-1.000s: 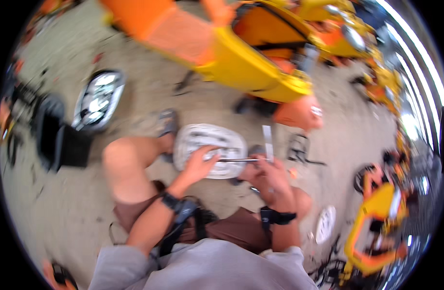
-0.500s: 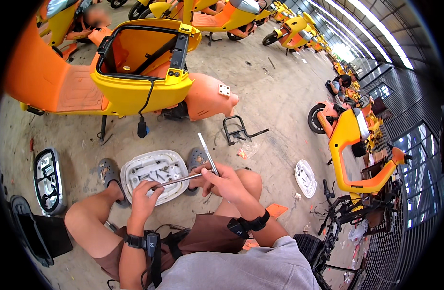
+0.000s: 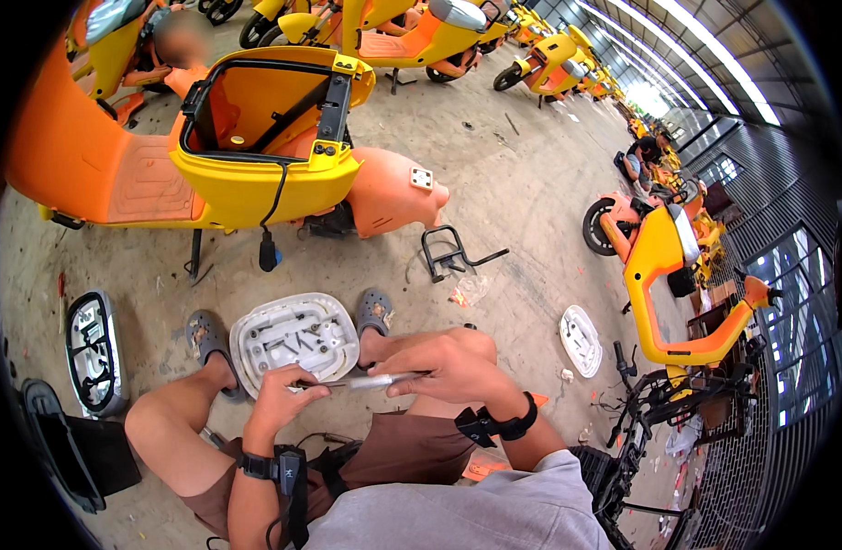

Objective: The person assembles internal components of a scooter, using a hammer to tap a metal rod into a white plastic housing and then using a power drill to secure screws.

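My left hand [image 3: 279, 396] pinches the end of a thin metal rod [image 3: 337, 384] between thumb and fingertips. Facing it, my right hand [image 3: 455, 365] is closed on a flat silver metal bar [image 3: 381, 380], smeared by motion. The two metal pieces meet or overlap between my hands; whether they are joined I cannot tell. Just beyond them lies a white oval plastic cover [image 3: 341, 314], turned hollow side up, with several bolts and small metal parts inside. It rests on the floor between my feet.
Ahead stands an orange-and-yellow scooter [image 3: 256, 197] with its seat box uncovered. A black metal bracket [image 3: 450, 252] lies right of it. Another white cover [image 3: 580, 339] sits farther right, a black-lined one [image 3: 93, 353] at left. A partly dismantled scooter [image 3: 646, 302] is at right.
My right hand has swung its bar from pointing up and away to lying level. Both hands have come lower, and the left hand's rod now shows much less of its length.
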Demonstrator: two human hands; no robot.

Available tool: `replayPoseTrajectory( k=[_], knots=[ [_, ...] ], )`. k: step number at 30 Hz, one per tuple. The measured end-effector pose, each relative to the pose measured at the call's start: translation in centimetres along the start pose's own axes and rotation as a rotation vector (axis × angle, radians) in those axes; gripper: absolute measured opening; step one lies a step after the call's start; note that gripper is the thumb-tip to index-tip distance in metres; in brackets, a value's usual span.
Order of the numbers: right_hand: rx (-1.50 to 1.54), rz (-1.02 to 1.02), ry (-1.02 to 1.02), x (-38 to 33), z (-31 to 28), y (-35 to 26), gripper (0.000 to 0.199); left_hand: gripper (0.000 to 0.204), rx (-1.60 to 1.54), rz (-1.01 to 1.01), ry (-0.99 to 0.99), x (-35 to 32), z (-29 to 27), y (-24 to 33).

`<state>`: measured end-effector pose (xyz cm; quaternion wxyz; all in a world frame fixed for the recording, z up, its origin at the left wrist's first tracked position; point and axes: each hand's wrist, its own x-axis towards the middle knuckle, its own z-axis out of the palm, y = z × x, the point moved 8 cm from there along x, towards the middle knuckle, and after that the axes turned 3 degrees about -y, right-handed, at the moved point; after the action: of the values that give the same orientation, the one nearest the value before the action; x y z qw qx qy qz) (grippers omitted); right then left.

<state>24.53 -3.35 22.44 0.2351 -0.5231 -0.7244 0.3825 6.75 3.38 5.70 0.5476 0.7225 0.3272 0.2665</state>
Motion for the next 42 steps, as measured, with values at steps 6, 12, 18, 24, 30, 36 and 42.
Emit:
replayPoseTrajectory(
  k=[6,12,18,24,30,36,42],
  knots=[
    [-0.098,-0.162,-0.004,-1.2,-0.1,-1.0,0.025,0.024,0.032,0.082,-0.028,0.0,1.2,1.0],
    [-0.235,-0.254,-0.051,-2.2,0.7,-4.1,0.024,0.032,0.066,-0.009,-0.237,-0.4,2.2,0.9],
    [-0.277,-0.214,-0.102,-4.2,2.1,-2.5,0.027,0.032,0.182,-0.076,-0.181,-1.0,3.3,-1.6],
    [-0.24,-0.143,-0.228,-4.6,2.3,-2.4,0.038,0.037,0.339,0.179,0.307,-0.2,-1.5,0.7],
    [-0.41,0.078,-0.267,-3.2,4.0,-1.2,0.026,0.036,0.552,0.419,0.556,-1.2,-3.3,4.0],
    [-0.648,0.035,-0.26,-2.4,7.2,1.1,0.026,0.035,0.622,0.507,0.649,-2.0,-4.3,7.2],
    [-0.744,-0.011,-0.153,-1.9,7.7,1.6,0.025,0.035,0.606,0.504,0.691,-2.7,-5.1,6.7]
  ],
)
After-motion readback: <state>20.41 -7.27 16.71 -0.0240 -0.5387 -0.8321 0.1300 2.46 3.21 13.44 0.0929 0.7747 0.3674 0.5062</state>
